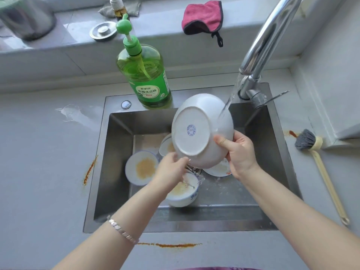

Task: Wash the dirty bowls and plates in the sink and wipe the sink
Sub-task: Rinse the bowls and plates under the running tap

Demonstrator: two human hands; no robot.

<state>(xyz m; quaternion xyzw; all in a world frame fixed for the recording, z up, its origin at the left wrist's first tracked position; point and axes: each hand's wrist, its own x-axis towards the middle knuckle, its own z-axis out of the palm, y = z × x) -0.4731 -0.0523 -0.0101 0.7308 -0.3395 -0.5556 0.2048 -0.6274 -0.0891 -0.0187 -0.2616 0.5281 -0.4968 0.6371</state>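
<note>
Right hand [240, 154] grips the right edge of a large white ceramic bowl [196, 131], thumb pressed flat on the outer wall and fingers curled behind the rim. Left hand [171, 169] holds the near-left rim, fingers wrapped under the edge; a silver link bracelet [123, 231] circles that wrist. The bowl is held tilted above the middle of the basin, its foot ring and blue stamp facing the camera, touching none of the dishes below.

A stream of water [230, 98] from the curved chrome faucet [263, 45] strikes the bowl's far-right wall. Beneath lies the rectangular stainless steel sink [116, 152]. On its floor:
- a small white dish with yellow residue [141, 168], at the left;
- a white bowl with blue pattern [183, 193], nearest, just below the left hand;
- a second soiled bowl [166, 146], partly hidden behind the held bowl;
- a white plate [218, 169], under its right edge.

Bare steel floor shows to the near right of the dishes.

A green pump bottle of dish soap [144, 75] stands on the sink's far rim, just beside the held bowl's far edge. A grey-bristled brush with pale handle [319, 162] lies on the right counter, well apart. Orange stains [169, 245] mark the counter along the near and left sink edges.
</note>
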